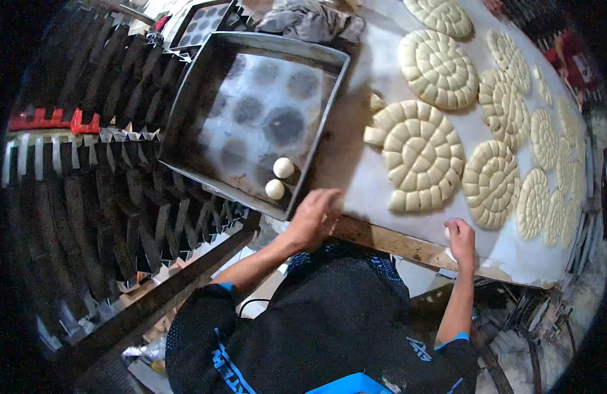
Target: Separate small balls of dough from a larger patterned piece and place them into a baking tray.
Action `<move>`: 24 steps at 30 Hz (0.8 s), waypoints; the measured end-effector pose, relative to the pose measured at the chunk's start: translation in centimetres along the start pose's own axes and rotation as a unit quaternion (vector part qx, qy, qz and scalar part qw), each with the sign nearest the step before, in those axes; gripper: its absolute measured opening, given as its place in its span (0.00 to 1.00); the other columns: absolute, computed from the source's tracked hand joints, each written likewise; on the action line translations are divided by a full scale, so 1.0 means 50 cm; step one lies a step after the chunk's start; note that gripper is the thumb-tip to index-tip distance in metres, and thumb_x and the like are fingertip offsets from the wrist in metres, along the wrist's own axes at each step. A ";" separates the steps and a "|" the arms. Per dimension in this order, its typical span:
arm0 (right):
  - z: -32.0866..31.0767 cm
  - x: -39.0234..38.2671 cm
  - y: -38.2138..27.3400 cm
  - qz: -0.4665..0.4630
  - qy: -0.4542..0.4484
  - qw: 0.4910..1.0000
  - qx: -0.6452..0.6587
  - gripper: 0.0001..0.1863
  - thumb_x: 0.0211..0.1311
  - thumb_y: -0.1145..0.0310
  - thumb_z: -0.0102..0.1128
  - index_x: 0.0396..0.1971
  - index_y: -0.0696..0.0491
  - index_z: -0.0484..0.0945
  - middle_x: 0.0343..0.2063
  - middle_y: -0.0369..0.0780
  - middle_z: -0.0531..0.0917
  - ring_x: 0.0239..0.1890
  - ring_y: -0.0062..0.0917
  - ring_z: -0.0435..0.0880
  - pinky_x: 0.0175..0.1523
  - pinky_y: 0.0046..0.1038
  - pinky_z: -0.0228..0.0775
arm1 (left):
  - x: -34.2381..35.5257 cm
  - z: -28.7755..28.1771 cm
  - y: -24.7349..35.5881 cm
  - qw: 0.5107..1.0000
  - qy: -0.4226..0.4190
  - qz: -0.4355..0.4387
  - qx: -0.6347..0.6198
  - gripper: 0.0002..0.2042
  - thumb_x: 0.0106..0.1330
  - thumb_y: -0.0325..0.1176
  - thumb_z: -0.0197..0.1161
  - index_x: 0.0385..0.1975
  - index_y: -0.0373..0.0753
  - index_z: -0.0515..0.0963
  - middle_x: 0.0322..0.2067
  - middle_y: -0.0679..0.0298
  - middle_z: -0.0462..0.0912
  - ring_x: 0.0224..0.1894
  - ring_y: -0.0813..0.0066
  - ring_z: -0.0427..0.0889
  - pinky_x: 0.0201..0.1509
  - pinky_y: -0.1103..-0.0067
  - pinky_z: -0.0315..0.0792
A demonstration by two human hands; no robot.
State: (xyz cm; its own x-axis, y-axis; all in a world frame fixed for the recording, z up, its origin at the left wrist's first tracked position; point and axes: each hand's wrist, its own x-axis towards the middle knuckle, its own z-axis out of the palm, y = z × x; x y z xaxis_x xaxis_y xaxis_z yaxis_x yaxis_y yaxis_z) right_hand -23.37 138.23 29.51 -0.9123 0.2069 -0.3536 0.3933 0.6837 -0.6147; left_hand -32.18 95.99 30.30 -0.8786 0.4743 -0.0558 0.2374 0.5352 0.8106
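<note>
My left hand [316,217] is at the table's front edge, just right of the deep metal pan [172,144]; its fingers are curled, and what lies under them is hidden. Two round dough balls [283,167] sit in the pan's near right corner. My right hand [461,243] is closed on a small piece of pale dough, mostly covered by the fingers, at the front edge farther right. Above and between my hands lies a coiled dough round [422,154] cut into many pieces, with loose pieces [373,136] at its left side.
Several more scored dough rounds [437,69] cover the pale tabletop [356,184]. A grey crumpled cloth [307,26] and another tray [182,36] are at the back. Stacks of dark metal racks [73,217] fill the left side, with red pieces [47,118] among them.
</note>
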 end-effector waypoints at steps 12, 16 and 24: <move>0.324 0.303 -0.667 -0.468 0.054 0.881 0.044 0.19 0.52 0.68 0.68 0.44 0.56 0.77 0.45 0.46 0.80 0.52 0.43 0.77 0.62 0.42 0.67 | 0.193 -0.189 -0.187 0.990 0.101 -0.092 0.023 0.43 0.50 0.35 0.74 0.66 0.37 0.58 0.48 0.48 0.74 0.50 0.47 0.76 0.53 0.62 0.72; 0.296 0.257 -0.633 -0.483 0.087 0.866 -0.098 0.17 0.51 0.70 0.67 0.42 0.57 0.79 0.46 0.46 0.80 0.55 0.42 0.76 0.67 0.46 0.62 | 0.142 -0.231 -0.137 0.978 0.176 -0.031 0.106 0.45 0.49 0.37 0.76 0.67 0.35 0.57 0.51 0.45 0.73 0.52 0.48 0.75 0.57 0.62 0.72; 0.112 0.022 -0.088 -0.087 0.308 0.942 0.098 0.07 0.59 0.69 0.61 0.28 0.58 0.78 0.24 0.40 0.79 0.26 0.24 0.79 0.32 0.26 0.69 | 0.146 0.005 0.102 0.996 -0.047 -0.065 -0.043 0.20 0.60 0.44 0.68 0.44 0.35 0.81 0.42 0.52 0.82 0.37 0.63 0.84 0.42 0.71 0.78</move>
State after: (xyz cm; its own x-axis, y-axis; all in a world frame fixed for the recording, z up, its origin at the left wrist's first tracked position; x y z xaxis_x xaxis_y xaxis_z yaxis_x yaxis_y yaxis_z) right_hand -25.46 131.51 27.88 -0.8344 0.5124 0.2030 0.1909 0.6141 -0.7658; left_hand -37.28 102.38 33.87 -0.8562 0.4698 -0.2149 0.0835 0.5365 0.8398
